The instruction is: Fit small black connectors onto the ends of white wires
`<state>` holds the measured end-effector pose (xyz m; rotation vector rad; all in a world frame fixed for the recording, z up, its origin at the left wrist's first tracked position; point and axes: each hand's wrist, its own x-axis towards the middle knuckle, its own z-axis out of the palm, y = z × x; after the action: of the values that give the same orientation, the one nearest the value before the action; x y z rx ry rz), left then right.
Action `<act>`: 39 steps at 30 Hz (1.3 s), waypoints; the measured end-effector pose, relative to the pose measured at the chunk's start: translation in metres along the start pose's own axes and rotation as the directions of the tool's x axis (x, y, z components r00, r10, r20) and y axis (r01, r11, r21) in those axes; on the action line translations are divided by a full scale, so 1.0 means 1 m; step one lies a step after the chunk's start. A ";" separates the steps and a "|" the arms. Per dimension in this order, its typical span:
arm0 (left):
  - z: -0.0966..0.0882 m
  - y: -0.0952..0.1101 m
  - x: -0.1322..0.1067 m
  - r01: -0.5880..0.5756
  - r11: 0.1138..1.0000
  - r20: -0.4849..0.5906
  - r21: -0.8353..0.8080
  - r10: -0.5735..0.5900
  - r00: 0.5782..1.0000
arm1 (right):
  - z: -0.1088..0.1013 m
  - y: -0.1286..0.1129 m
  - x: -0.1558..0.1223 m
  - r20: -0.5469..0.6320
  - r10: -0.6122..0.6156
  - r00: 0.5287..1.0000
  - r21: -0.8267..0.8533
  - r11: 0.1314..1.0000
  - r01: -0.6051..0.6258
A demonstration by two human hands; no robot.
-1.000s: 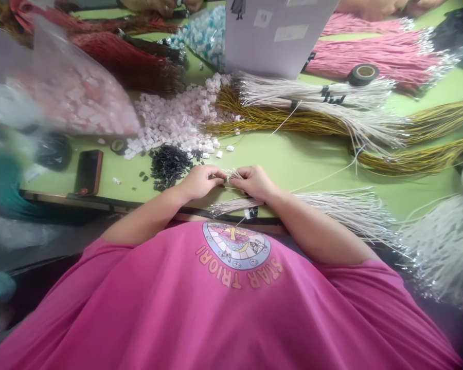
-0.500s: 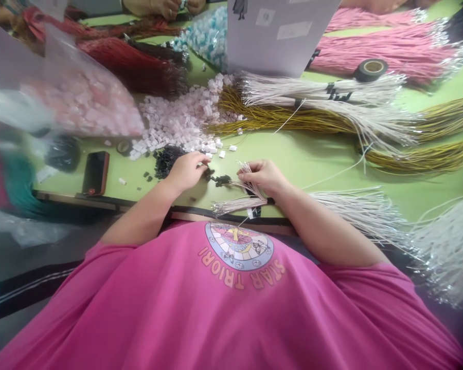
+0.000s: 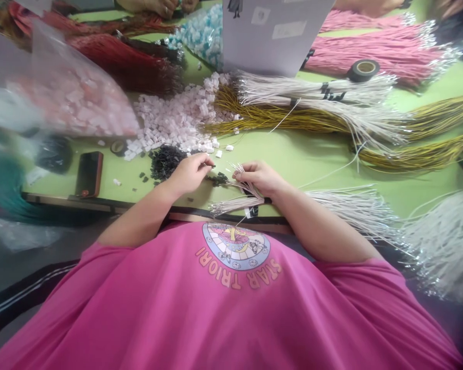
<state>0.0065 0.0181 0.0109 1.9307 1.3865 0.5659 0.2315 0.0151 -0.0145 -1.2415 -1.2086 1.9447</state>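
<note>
My left hand (image 3: 191, 173) is closed in a pinch, with a small black connector housing (image 3: 213, 166) at its fingertips. Beside its wrist lies a pile of black connector housings (image 3: 165, 162). The fingers of my right hand (image 3: 259, 178) are wrapped round a bunch of thin white wires (image 3: 250, 189) whose bare metal tips point up and left. Several wire ends in this bunch carry black housings (image 3: 218, 179), clustered between my two hands. Another tied white bundle (image 3: 227, 205) lies below, along the table's front edge.
White connector housings (image 3: 177, 115) are heaped behind my left hand, near a bag of pinkish parts (image 3: 77, 97). A phone (image 3: 89, 173) lies at left. Yellow wires (image 3: 316, 122), pink wires (image 3: 370, 49) and a black tape roll (image 3: 363, 70) are beyond my right hand. Other people's hands (image 3: 164, 6) show behind.
My left hand has drawn slightly up and away from the black cluster, and a black housing now shows at its fingertips. My right hand keeps its hold. The whole view has shifted slightly.
</note>
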 end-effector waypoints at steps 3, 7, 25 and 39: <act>0.009 0.010 -0.005 0.146 0.926 0.116 -0.348 -0.112 0.987 | 0.002 0.003 0.000 -0.012 -0.062 0.998 -0.100 0.993 0.061; 0.022 0.012 -0.006 0.277 0.811 0.159 -0.516 -0.227 0.961 | 0.005 0.002 -0.001 -0.064 -0.116 0.991 -0.215 0.971 0.100; 0.028 0.002 -0.004 0.168 0.913 0.077 -0.372 -0.151 0.986 | 0.011 -0.005 -0.006 -0.108 -0.165 0.980 -0.408 0.907 0.108; 0.033 -0.002 -0.001 0.194 0.928 0.078 -0.319 -0.179 0.981 | 0.013 -0.003 -0.005 -0.161 -0.180 0.970 -0.397 0.912 0.103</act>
<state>0.0274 0.0086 -0.0122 1.5219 1.3349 0.6100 0.2224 0.0072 -0.0070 -1.4515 -1.5799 1.4821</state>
